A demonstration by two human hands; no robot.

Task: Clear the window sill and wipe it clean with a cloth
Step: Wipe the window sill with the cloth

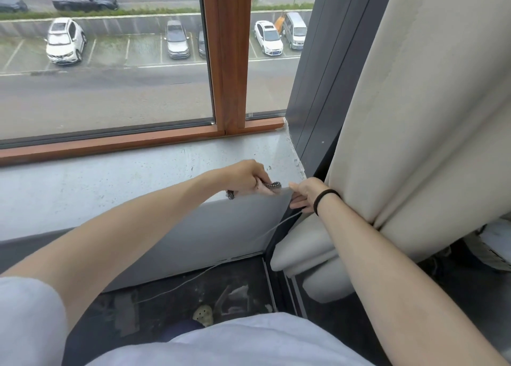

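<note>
The pale grey window sill [116, 177] runs below a wooden window frame and carries small dark specks near its right end. My left hand [244, 176] rests at the sill's front edge, far right, shut on a small dark speckled cloth [273, 186] that pokes out on both sides of the fist. My right hand [305, 194], with a black band on the wrist, is just right of it at the sill's corner, pinching a thin white cord [279, 223] that trails down to the floor.
A cream curtain [414, 116] hangs bunched at the right, against a dark wall panel [318, 89]. The wooden frame [229, 61] divides two panes above the sill. Below lie a dark floor [193, 291] with scraps and a pale slipper [203, 314].
</note>
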